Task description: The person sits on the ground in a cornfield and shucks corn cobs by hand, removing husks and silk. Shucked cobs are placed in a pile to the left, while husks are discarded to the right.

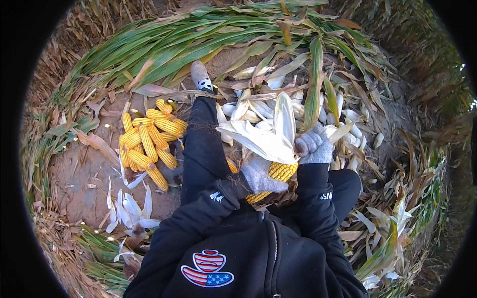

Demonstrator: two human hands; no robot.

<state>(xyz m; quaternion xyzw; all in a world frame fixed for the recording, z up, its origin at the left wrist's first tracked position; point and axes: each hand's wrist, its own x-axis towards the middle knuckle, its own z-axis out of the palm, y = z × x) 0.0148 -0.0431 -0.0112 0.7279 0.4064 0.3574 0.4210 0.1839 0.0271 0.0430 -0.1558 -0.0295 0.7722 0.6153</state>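
Both of my hands wear fuzzy light grey gloves. My left hand (262, 177) is wrapped around a bare yellow corn cob (282, 171) at my lap, its thumb pointing right across the kernels. My right hand (316, 144) grips the base of a pale corn husk (261, 139) at the cob's upper end; the husk leaves fan up and to the left. Whether the husk is still joined to the cob is hidden. Part of another yellow cob (232, 166) shows between my leg and left hand. Beyond my hands lies a heap of ears in whitish husks (264, 110).
A pile of husked yellow cobs (149, 139) lies on bare soil left of my outstretched leg (204, 149). Empty white husks (132, 210) are at the lower left. Green corn stalks and leaves (179, 41) arc across the far side. Dry leaves and husks (387, 238) lie at right.
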